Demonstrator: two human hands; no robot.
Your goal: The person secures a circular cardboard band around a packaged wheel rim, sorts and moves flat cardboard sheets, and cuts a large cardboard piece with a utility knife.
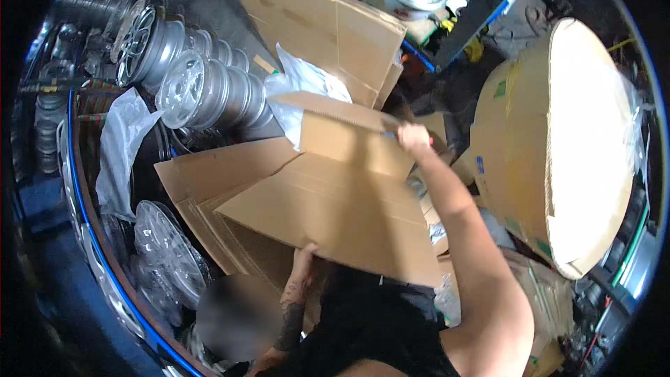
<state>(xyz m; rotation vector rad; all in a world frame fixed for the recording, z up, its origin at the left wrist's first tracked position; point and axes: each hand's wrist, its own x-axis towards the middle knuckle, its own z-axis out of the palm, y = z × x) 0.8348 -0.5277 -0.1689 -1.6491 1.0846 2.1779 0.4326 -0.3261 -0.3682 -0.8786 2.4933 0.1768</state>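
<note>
Carton: brown, creased cardboard carton (335, 202) is lying opened out straight ahead of the torso, spanning the gap between the hands.
Long axis: looks to be running crosswise; near edge is slanting, its left end sitting farther out than its right. Fold is crossing the middle, far panel standing up behind it.
Left hand: left hand (305, 254) is pinching the near edge, close to the body. This is the nearer one.
Right hand: right hand (414, 138) is sitting farther out, at the right end of the raised far flap, fingers curling in a fist around a small red-ended item (430, 142). Blurred; can't tell if it's also gripping the flap.
Left side: stacked flat brown cardboard sheets (209, 174) are lying just beside the carton; shiny silver metal wheels (185, 91) are sitting beyond.
</note>
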